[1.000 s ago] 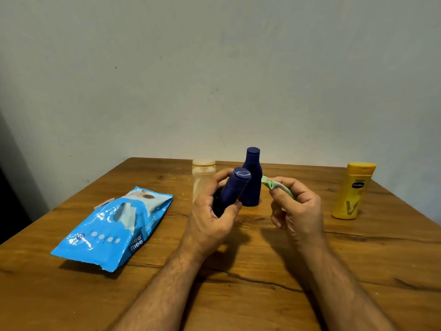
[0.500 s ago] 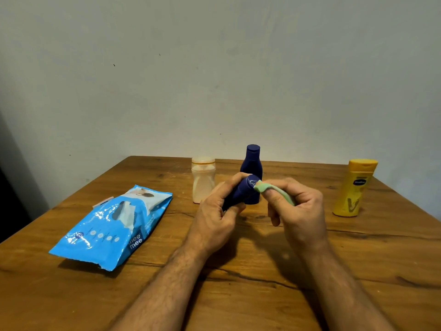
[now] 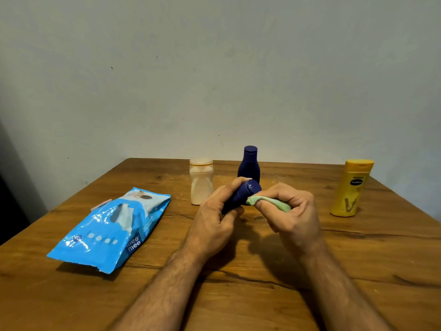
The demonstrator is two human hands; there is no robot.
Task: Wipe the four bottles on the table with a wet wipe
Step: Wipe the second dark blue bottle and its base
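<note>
Blue bottle (image 3: 241, 195) in left hand (image 3: 212, 225) grip, cap up-right; green wipe (image 3: 267, 203) pinched by right hand (image 3: 293, 218)

Four bottles in all: two dark blue bottles, one held tilted (image 3: 241, 195) and one upright behind it (image 3: 249, 164); one cream-coloured bottle (image 3: 201, 182); one yellow lotion bottle (image 3: 351, 188). One green wet wipe (image 3: 267, 203), bunched up. One blue wet-wipe pack (image 3: 112, 229). One wooden surface (image 3: 238, 302). Two hands: left hand (image 3: 214, 223), right hand (image 3: 293, 216)
</note>
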